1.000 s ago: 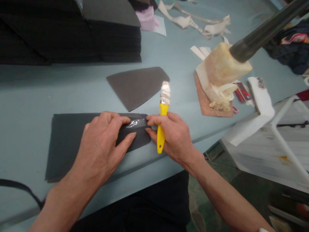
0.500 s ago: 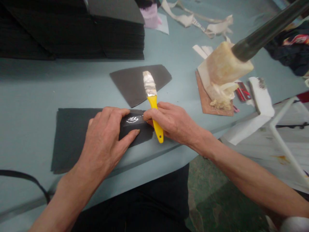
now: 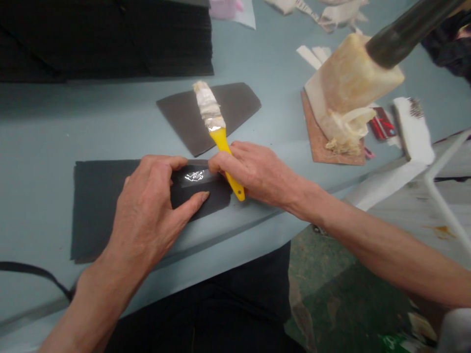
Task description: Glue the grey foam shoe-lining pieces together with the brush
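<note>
A long dark sheet piece point(image 3: 97, 206) lies near the table's front edge, with a shiny clear strip point(image 3: 196, 177) on its right part. My left hand point(image 3: 154, 201) rests on the sheet, thumb and fingers spread to either side of the strip. My right hand point(image 3: 257, 171) holds a brush with a yellow handle point(image 3: 223, 143), its whitish bristles pointing up and away. Its thumb and forefinger are pinched at the strip's right end; whether they grip the strip is hard to tell. Behind the hands lies a smaller dark angular piece point(image 3: 235, 103), partly under the brush.
Tall stacks of dark sheets point(image 3: 165, 39) stand at the back left. At the right, a crusted pale container point(image 3: 349, 73) with a dark tube sits on a brown board point(image 3: 312, 142). Beside it are a red packet point(image 3: 382, 123) and a white block with pins point(image 3: 414, 127).
The view has shifted slightly. The brush in my right hand has tilted further left, its bristles now over the left half of the angular piece. Both hands keep nearly the same place on the sheet.
</note>
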Tool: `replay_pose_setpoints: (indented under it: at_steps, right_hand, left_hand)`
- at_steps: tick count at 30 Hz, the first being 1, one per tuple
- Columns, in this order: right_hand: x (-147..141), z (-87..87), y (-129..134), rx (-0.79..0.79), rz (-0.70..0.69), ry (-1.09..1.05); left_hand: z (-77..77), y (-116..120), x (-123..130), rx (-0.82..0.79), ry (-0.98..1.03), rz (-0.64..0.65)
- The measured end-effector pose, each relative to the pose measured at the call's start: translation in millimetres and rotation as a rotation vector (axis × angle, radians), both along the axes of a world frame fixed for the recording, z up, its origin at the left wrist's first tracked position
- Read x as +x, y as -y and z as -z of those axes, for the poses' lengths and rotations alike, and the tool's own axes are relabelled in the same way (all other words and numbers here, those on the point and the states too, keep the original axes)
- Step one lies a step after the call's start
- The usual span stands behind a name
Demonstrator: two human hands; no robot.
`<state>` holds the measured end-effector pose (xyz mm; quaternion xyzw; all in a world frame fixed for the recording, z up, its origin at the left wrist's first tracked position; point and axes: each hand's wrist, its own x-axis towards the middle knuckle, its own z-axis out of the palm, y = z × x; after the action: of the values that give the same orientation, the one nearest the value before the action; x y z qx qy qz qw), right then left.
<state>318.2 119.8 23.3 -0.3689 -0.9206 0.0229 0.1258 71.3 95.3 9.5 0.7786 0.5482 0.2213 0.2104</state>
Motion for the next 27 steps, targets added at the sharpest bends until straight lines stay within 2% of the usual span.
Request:
replay_pose_setpoints:
  at_steps: [3, 7, 13, 19, 21, 25, 27]
  right_hand:
    - [-10.2, -7.3, 10.9, -0.029, 0.064, -0.065]
    - [-30.1, -13.6, 21.9, -0.181, 0.088, -0.152]
    - [-48.8, -12.6, 10.6, -0.324, 0.125, -0.192]
    - [-61.1, -19.0, 7.9, -0.378, 0.264, -0.187]
    - [-64.2, -19.9, 8.0, -0.378, 0.3, -0.159]
    - [-68.0, -18.3, 7.5, -0.343, 0.333, -0.119]
    - [-68.9, -16.7, 7.7, -0.326, 0.331, -0.115]
  left_hand:
    - [-2.8, 0.5, 1.7, -0.007, 0.019, -0.005]
    - [-8.0, 0.1, 3.6, -0.039, 0.038, -0.027]
    - [-11.9, 1.8, 1.4, -0.019, 0.123, 0.034]
    - [-9.2, 6.3, -3.5, 0.012, 0.2, 0.074]
    - [-7.9, 8.2, -4.7, -0.011, 0.335, -0.002]
    - [-5.4, 9.2, -6.1, -0.063, 0.68, -0.311]
    - [-3.4, 8.4, -6.2, -0.064, 0.759, -0.354]
